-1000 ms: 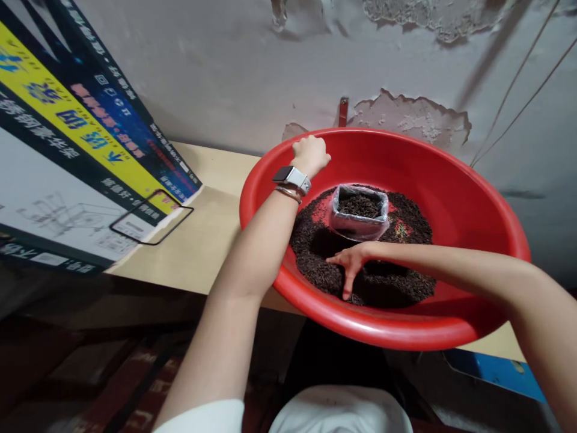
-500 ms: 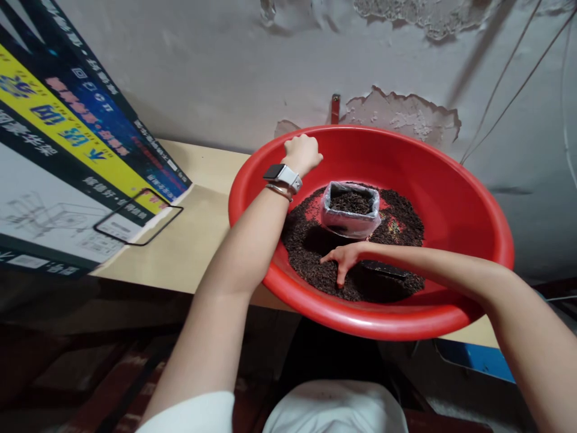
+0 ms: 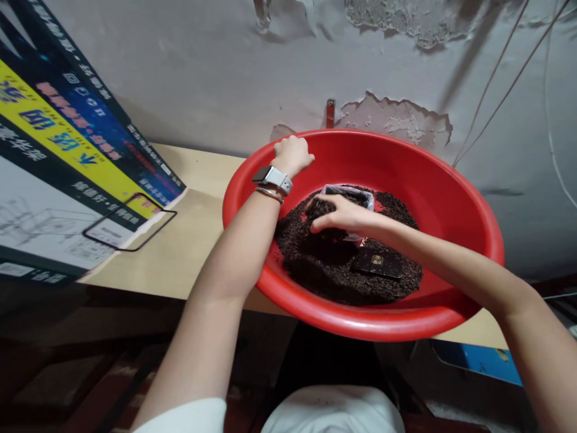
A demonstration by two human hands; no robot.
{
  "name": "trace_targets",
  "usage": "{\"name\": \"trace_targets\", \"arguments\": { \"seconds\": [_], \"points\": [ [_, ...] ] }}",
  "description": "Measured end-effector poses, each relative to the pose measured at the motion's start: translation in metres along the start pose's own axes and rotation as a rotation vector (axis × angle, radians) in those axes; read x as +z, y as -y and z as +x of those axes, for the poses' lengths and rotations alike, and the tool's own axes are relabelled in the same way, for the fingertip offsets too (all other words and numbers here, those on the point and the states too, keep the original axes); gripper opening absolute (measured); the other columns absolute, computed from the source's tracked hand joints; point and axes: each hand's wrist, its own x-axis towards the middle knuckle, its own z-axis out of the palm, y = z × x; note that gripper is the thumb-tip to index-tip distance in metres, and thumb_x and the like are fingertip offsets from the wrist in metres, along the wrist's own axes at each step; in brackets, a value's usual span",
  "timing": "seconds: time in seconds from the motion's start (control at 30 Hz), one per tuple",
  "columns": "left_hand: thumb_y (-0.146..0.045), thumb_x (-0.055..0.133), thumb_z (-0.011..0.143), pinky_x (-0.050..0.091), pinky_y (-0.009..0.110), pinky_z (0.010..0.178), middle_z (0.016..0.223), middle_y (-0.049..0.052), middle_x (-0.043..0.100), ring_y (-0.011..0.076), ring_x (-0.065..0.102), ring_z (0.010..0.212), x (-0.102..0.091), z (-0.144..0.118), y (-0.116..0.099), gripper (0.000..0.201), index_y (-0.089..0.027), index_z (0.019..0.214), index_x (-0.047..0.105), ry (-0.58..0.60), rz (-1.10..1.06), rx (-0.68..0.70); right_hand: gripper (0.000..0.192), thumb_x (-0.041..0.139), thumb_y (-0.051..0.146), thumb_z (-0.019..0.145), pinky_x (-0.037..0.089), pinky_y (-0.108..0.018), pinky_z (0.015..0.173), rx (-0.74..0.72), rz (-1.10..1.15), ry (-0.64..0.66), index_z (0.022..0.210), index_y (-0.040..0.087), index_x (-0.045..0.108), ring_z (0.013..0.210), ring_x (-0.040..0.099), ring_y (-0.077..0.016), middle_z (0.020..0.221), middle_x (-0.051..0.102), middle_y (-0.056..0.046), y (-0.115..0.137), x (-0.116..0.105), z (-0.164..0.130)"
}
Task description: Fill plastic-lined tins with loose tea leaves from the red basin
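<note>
Right hand (image 3: 333,218) cupped around dark leaves (image 3: 321,208), inside tub (image 3: 451,204), near middle. Left hand (image 3: 292,155) curled at tub's 11 o'clock; can't tell its grip. Leaves look light, crumbly; I'd scoop from underneath.

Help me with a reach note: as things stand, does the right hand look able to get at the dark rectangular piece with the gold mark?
Probably not to grasp it: the right hand holds a clump of dark grains, though the dark rectangular piece lies nearby, top uncovered.
</note>
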Motion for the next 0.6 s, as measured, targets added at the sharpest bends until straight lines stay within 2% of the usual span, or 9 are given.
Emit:
{"name": "trace_targets", "arguments": {
  "seconds": [0.13,0.23,0.33,0.4,0.47,0.53,0.6],
  "points": [
    [-0.036,0.051,0.093,0.045,0.042,0.102,0.130,0.017,0.063,0.0335,0.056,0.123,0.002,0.000,-0.002,0.044,-0.015,0.128,0.065,-0.004,0.025,0.030,0.034,0.071,0.028,0.066,0.050,-0.029,0.073,-0.074,0.137,-0.332,0.095,0.021,0.055,0.078,0.055,-0.0157,0.084,0.059,0.000,-0.005,-0.026,0.008],
    [-0.035,0.050,0.093,0.044,0.041,0.102,0.130,0.016,0.063,0.0322,0.056,0.122,0.003,-0.001,-0.004,0.043,-0.015,0.128,0.066,0.002,0.043,0.042,0.032,0.067,0.032,0.071,0.048,-0.030,0.077,-0.099,0.228,-0.414,0.098,0.018,0.056,0.082,0.055,-0.0151,0.088,0.060,-0.002,-0.013,-0.041,0.014],
    [-0.035,0.050,0.093,0.044,0.041,0.102,0.131,0.016,0.061,0.0327,0.055,0.123,0.003,-0.002,-0.005,0.043,-0.015,0.127,0.066,0.014,0.041,0.046,0.029,0.063,0.034,0.077,0.047,-0.031,0.081,-0.136,0.189,-0.479,0.100,0.016,0.059,0.089,0.057,-0.0159,0.096,0.062,-0.005,-0.014,-0.060,0.015],
    [-0.035,0.050,0.093,0.043,0.042,0.102,0.132,0.016,0.061,0.0339,0.053,0.125,0.003,-0.002,-0.005,0.043,-0.015,0.127,0.066,0.028,0.039,0.045,0.027,0.059,0.036,0.083,0.048,-0.031,0.079,-0.109,0.138,-0.518,0.102,0.017,0.061,0.090,0.059,-0.0166,0.100,0.063,-0.006,-0.014,-0.077,0.014],
    [-0.035,0.050,0.093,0.043,0.042,0.102,0.132,0.017,0.061,0.0349,0.053,0.126,0.003,-0.003,-0.006,0.043,-0.014,0.127,0.067,0.040,0.043,0.047,0.028,0.051,0.039,0.091,0.049,-0.031,0.075,-0.021,0.057,-0.547,0.104,0.018,0.063,0.089,0.061,-0.0168,0.104,0.063,-0.007,-0.017,-0.097,0.012],
    [-0.035,0.050,0.093,0.043,0.043,0.102,0.133,0.017,0.060,0.0357,0.053,0.126,0.004,-0.002,-0.007,0.044,-0.013,0.127,0.066,0.052,0.054,0.057,0.028,0.047,0.037,0.094,0.050,-0.031,0.071,0.146,-0.120,-0.525,0.107,0.018,0.063,0.086,0.062,-0.0168,0.106,0.064,-0.008,-0.027,-0.116,0.009],
    [-0.036,0.050,0.093,0.043,0.044,0.102,0.134,0.018,0.060,0.0361,0.053,0.125,0.007,0.000,-0.008,0.045,-0.013,0.127,0.067,0.065,0.068,0.069,0.028,0.052,0.034,0.092,0.052,-0.032,0.070,0.386,-0.377,-0.395,0.110,0.017,0.065,0.082,0.064,-0.0180,0.104,0.065,-0.010,-0.041,-0.129,0.002]
  ]
}}
